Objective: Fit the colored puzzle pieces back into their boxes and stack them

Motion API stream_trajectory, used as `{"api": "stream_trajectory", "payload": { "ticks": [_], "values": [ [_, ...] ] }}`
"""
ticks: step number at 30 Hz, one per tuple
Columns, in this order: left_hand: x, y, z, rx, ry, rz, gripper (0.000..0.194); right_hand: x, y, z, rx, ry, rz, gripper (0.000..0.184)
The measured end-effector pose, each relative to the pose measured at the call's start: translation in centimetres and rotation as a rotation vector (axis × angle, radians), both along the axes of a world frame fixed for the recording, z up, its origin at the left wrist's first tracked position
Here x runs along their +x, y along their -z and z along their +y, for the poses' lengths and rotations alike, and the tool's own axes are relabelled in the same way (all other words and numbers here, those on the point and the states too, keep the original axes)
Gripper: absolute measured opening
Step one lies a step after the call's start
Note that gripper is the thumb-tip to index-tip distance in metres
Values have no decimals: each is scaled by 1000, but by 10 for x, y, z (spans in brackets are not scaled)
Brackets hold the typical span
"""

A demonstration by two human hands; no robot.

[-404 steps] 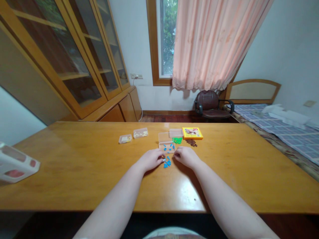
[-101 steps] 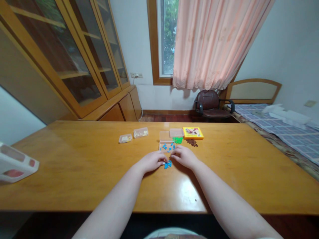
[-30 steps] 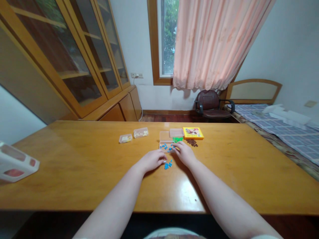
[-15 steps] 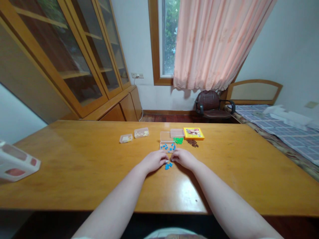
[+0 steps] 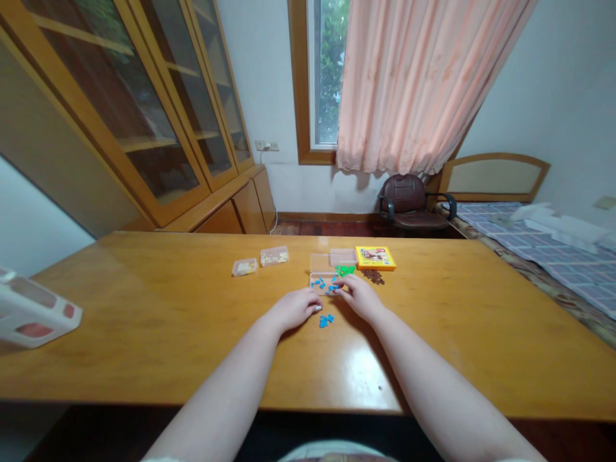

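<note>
My right hand [image 5: 360, 296] reaches over the right end of a small clear plastic box [image 5: 315, 292], its thumb and fingers apart above the small blue plastic pieces [image 5: 322, 284] scattered inside. Resting by the box's near left corner, my left hand [image 5: 297, 308] has its fingers curled together; whatever may be between the fingertips is hidden. Just in front of the fingers, a little cluster of blue pieces [image 5: 326, 320] lies on the wooden table [image 5: 202, 333]. The box's clear lid [image 5: 321, 262] stands open behind it.
Green pieces [image 5: 345, 271] and brown pieces [image 5: 373, 276] lie in heaps behind my right hand. Behind them are a yellow box [image 5: 376, 258] and another clear case [image 5: 342, 256]. Two clear containers [image 5: 274, 256] sit further left. A white plastic holder [image 5: 41, 314] stands at the left edge.
My right hand has moved forward and up from beside the blue cluster to over the box, its fingers spreading. My left hand has drawn slightly back from the cluster.
</note>
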State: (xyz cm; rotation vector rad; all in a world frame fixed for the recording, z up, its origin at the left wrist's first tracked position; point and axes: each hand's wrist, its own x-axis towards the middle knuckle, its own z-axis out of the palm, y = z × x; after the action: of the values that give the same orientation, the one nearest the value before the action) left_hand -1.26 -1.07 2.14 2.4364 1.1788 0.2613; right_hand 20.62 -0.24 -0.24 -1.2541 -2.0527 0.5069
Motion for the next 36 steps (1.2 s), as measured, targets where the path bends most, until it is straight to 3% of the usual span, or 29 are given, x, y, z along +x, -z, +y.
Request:
{"api": "stream_trajectory", "payload": {
  "ticks": [4, 8, 15, 20, 25, 36],
  "values": [
    [-3, -2, -3, -33, 44, -44, 16, 2, -7, -15, -195, -194, -101, 13],
    [1, 4, -5, -101, 55, -43, 39, -6, -3, -19, -216, -268, -176, 27],
    [7, 15, 0, -27, -47, -28, 15, -15, 2, -15, -120, -162, -241, 9],
    [4, 11, -1, 25, -104, -42, 18, -8, -9, -18, -105, -86, -236, 8],
    [6, 10, -5, 23, -179, 6, 37, -6, -9, -20, -123, -103, -290, 13],
    [8, 15, -2, -6, -189, 10, 20, -15, 1, -16, -38, -73, -404, 15]
  ]
}}
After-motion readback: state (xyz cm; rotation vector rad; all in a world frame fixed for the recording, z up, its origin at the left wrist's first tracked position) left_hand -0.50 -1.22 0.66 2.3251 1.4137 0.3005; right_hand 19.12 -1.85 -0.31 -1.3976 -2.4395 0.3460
